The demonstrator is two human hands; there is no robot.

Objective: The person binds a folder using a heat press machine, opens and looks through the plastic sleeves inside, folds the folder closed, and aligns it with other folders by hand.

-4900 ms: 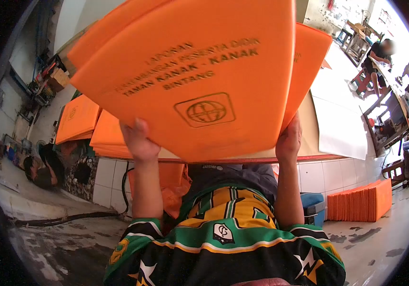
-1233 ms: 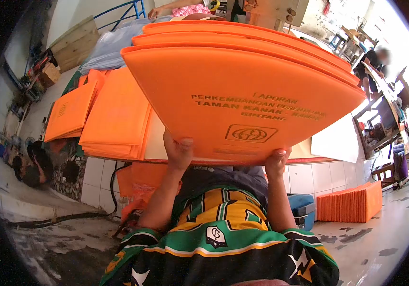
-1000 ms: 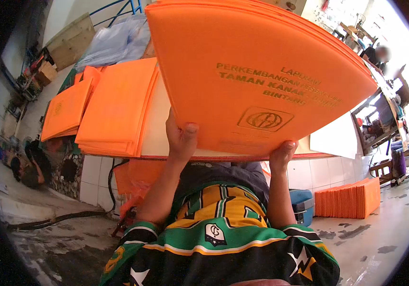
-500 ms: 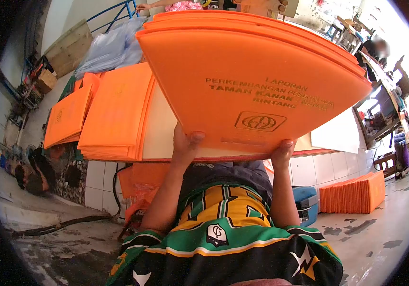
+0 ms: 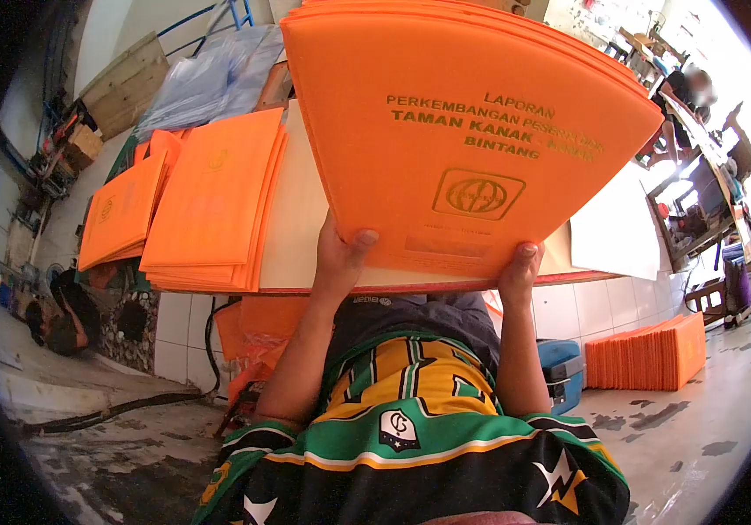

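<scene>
A stack of orange folders [image 5: 375, 114] with gold printing stands tilted up over the table, its front cover facing me. My left hand [image 5: 343, 254] grips the lower left corner, thumb on the cover. At the lower right, my right hand [image 5: 520, 265] holds the same stack with its thumb in front. The other fingers of both hands are mostly hidden behind the folders. To the left on the table lies a larger pile of orange folders [image 5: 209, 197], with a smaller pile of orange folders [image 5: 122, 213] beside it.
The table [image 5: 292, 227] has a pale top and a red edge. Clear plastic sheets [image 5: 209, 79] lie at the back left, white paper [image 5: 616, 227] at the right. On the floor stand a blue box [image 5: 561, 372] and a long row of orange folders [image 5: 642, 354]. Another person [image 5: 680, 96] is far right.
The held stack has tipped more upright and its layers sit closer together, so more of the front cover shows. Both hands keep hold of the lower corners. A hand at the back has left view.
</scene>
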